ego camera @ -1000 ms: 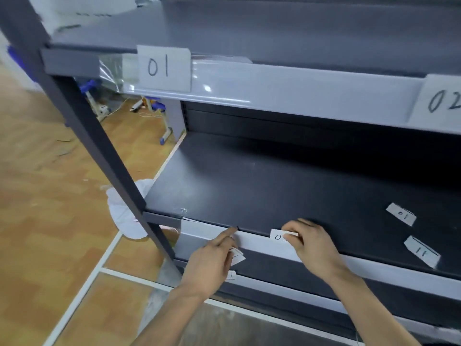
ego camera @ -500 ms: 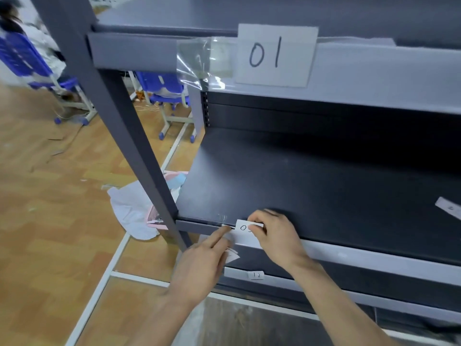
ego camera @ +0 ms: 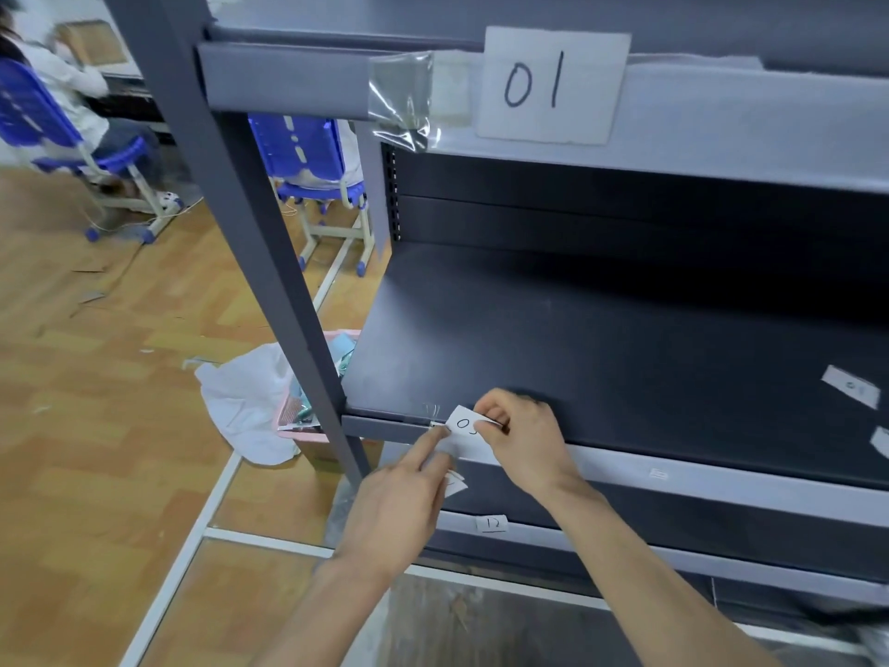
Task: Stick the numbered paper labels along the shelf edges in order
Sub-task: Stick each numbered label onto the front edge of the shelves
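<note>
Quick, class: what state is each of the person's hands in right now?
Left hand: index finger out at the grey shelf edge, other fingers curled on white paper slips.
Right hand: pinching the white handwritten paper label.

one left hand (ego camera: pixel 394 503), one right hand (ego camera: pixel 522 445), one pinched label (ego camera: pixel 464 422), two loose labels (ego camera: pixel 849 392), two blue chairs (ego camera: pixel 298 146).
</note>
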